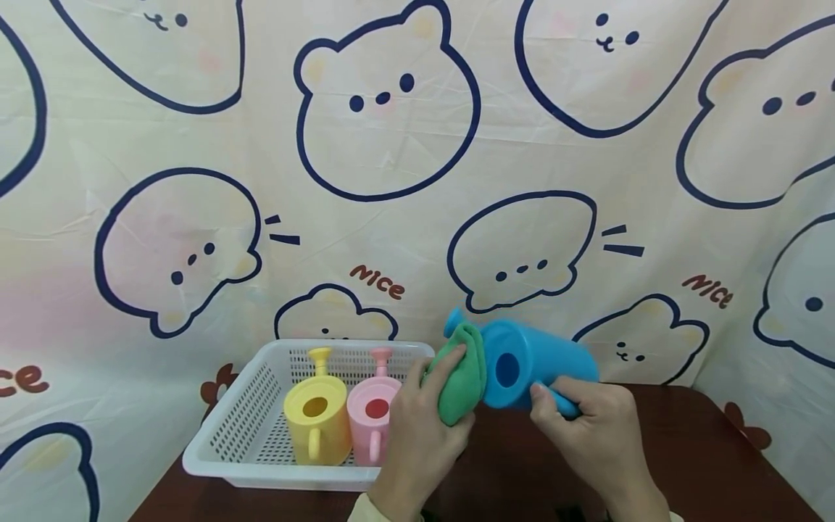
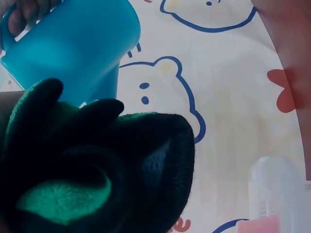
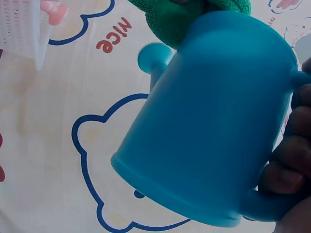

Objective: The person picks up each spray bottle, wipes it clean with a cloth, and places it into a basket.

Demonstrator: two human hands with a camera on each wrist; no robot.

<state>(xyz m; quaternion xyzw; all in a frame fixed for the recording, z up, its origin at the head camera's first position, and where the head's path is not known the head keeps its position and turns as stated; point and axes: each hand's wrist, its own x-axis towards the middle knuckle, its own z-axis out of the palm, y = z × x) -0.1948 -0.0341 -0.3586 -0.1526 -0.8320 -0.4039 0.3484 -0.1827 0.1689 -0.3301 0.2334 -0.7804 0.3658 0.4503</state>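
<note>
A blue toy watering can [image 1: 554, 355] is tipped on its side above the table, its top with the round hole turned toward the left. My right hand [image 1: 587, 435] grips it by the handle; in the right wrist view the fingers wrap that handle [image 3: 269, 206]. In my left hand [image 1: 427, 420] is a folded green cloth [image 1: 464, 377], held between thumb and fingers right at the can's top edge. The can's spout [image 3: 154, 58] points up and away, partly covered by the cloth in the head view.
Left on the dark brown table [image 1: 704, 449] stands a white perforated basket [image 1: 244, 428]. Inside it are a yellow watering can [image 1: 333, 413] and a pink watering can [image 1: 360, 406], the pink one partly behind my left hand. A cartoon-printed curtain [image 1: 391, 159] hangs behind.
</note>
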